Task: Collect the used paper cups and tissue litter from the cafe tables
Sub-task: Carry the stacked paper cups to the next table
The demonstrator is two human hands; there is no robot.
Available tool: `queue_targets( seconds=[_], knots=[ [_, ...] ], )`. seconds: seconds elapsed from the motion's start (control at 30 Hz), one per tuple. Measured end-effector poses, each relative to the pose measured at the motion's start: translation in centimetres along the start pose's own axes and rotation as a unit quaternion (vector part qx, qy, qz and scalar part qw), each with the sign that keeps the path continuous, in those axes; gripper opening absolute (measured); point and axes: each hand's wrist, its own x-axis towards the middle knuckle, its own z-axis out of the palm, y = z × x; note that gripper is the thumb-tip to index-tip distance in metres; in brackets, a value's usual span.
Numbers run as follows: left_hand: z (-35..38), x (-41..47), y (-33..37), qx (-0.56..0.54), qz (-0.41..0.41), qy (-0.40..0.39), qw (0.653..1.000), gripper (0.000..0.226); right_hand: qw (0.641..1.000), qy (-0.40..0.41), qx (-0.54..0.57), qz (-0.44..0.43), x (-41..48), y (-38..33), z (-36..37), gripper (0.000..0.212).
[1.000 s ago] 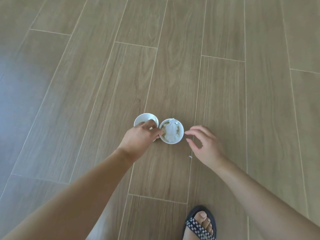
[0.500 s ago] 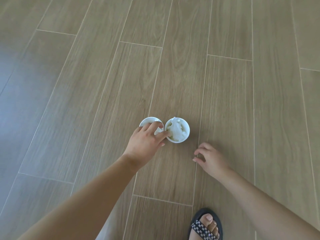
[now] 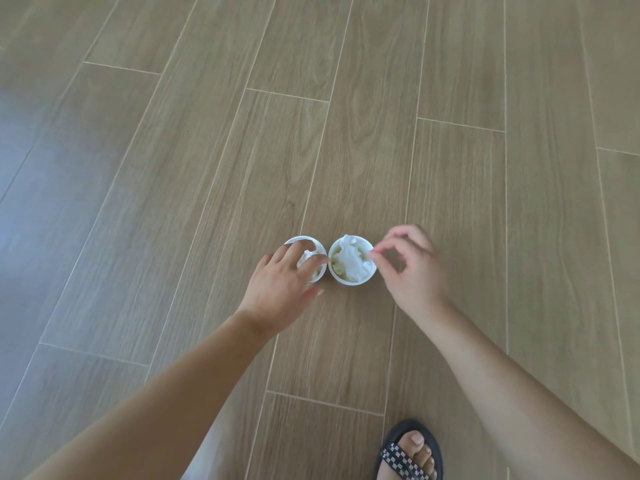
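Two white paper cups sit side by side with rims touching, mouths facing the camera, seen from directly above against a wood-plank floor (image 3: 207, 168). The overhead angle does not show whether they stand on the floor or are held above it.

Left cup (image 3: 300, 238): the left hand (image 3: 280, 289) covers most of its mouth. The fingers are spread and curled over the rim, the forefinger lies along the side nearest the neighbouring cup, and the thumb points out below the cup. White tissue (image 3: 304, 259) shows between the fingers, inside the cup.

Right cup (image 3: 351, 281): fully exposed and filled with a crumpled wad of tissue (image 3: 349, 259) that rises slightly above the rim at the far edge. The inner wall shows a yellowish stain along the near left side.

The right hand (image 3: 414, 271) is just beside the right cup, on the side away from the left hand. Thumb and forefinger are brought together in a pinch on the cup's rim, and the remaining fingers are loosely curled behind. This hand is motion-blurred.

Both forearms enter from the lower edge. A foot in a black sandal (image 3: 408, 455) with a checked strap stands at bottom right, well apart from the cups.
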Motion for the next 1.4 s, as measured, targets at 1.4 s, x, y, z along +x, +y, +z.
queue_targets(
  seconds=[1.4],
  knots=[
    [-0.5, 0.0, -1.3, 0.023, 0.049, 0.011, 0.998, 0.029, 0.953, -0.159, -0.200, -0.163, -1.1, -0.7, 1.9, 0.027]
  ],
)
